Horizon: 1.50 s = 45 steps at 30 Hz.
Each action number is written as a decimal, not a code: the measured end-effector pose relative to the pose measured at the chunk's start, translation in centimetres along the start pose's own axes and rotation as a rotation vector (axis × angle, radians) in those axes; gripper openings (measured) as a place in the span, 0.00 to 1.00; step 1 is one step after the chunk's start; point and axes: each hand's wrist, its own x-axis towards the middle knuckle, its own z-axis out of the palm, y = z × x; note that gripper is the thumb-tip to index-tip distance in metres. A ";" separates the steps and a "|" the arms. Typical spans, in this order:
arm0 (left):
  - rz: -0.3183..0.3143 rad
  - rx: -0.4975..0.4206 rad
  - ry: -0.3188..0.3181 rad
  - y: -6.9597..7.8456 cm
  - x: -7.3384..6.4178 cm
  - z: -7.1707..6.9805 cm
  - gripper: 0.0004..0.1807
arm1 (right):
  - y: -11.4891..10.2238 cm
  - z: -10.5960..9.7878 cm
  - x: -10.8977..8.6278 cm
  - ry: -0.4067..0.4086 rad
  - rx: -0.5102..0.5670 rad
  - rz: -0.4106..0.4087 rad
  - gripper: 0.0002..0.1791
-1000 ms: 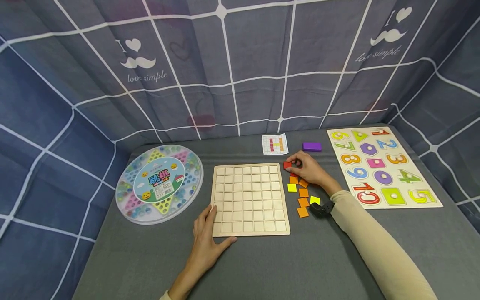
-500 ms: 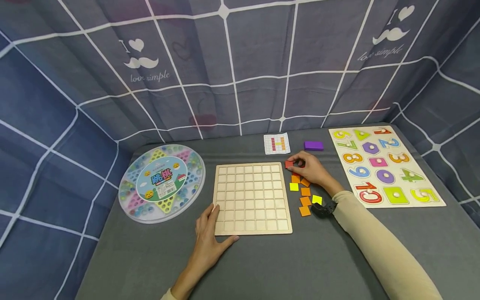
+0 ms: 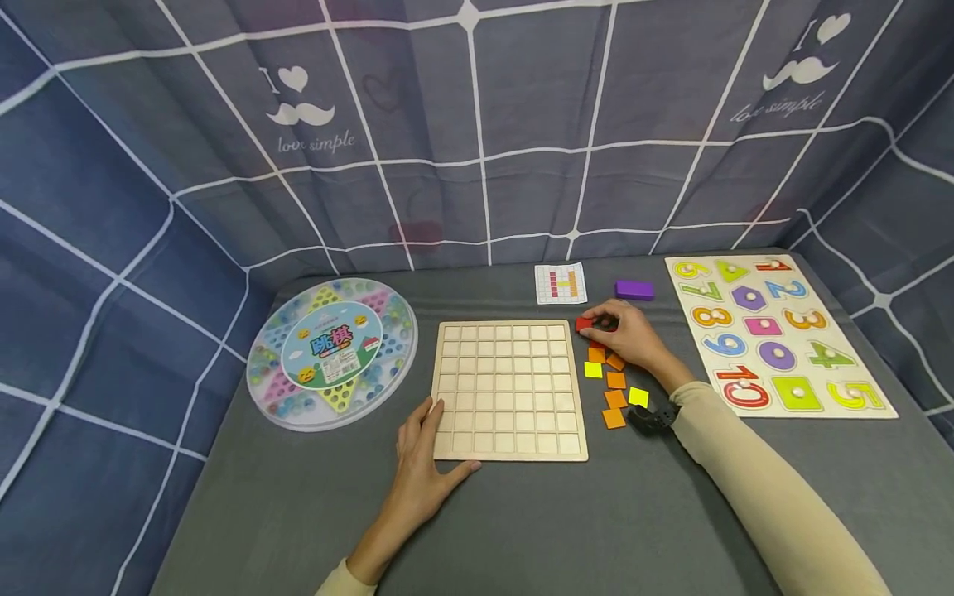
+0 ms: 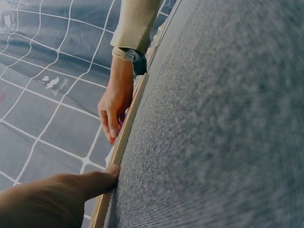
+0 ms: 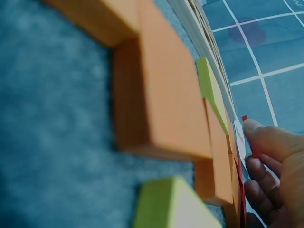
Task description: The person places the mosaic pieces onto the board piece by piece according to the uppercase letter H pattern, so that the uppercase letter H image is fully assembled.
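My right hand (image 3: 628, 334) pinches a red square tile (image 3: 584, 324) between thumb and fingers, just off the far right corner of the wooden grid board (image 3: 510, 391). More red shows under that hand, partly hidden by it. In the right wrist view, the red tile (image 5: 244, 118) peeks past the thumb. My left hand (image 3: 421, 468) rests at the board's near left corner, fingers along the left side and thumb by the front edge. The left wrist view shows the thumb (image 4: 97, 183) touching the board's edge (image 4: 126, 135). The board's squares hold no tiles.
Orange tiles (image 3: 614, 398) and yellow tiles (image 3: 593, 370) lie right of the board. Behind are a pattern card (image 3: 561, 284) and a purple block (image 3: 634, 290). A round game box (image 3: 331, 352) sits left, a number puzzle (image 3: 778, 335) right.
The head view has swung slightly left, so everything appears further right. Both hands keep about the same places beside the board, and the red tile stays pinched in my right hand.
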 end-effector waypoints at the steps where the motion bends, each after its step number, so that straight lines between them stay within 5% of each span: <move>1: -0.001 -0.001 -0.002 0.0 0.0 0.0 0.54 | -0.1 -0.1 0.0 0.005 -0.007 -0.005 0.15; 10: -0.007 -0.010 -0.012 -0.1 0.0 0.0 0.54 | -2.6 0.3 -0.3 0.050 -0.032 -0.117 0.14; 18: -0.009 -0.012 -0.014 0.0 0.0 -0.1 0.55 | -6.4 3.5 0.2 0.015 0.074 -0.238 0.12; 31: -0.040 -0.028 -0.042 0.1 0.0 -0.2 0.56 | -11.1 7.8 2.5 -0.071 0.115 -0.128 0.13; 38: -0.039 -0.027 -0.035 0.0 0.1 0.0 0.56 | -10.4 9.1 3.0 -0.105 0.090 -0.039 0.14; 45: -0.062 -0.042 -0.050 0.1 0.2 -0.2 0.55 | -9.7 9.9 3.4 -0.124 0.062 -0.065 0.14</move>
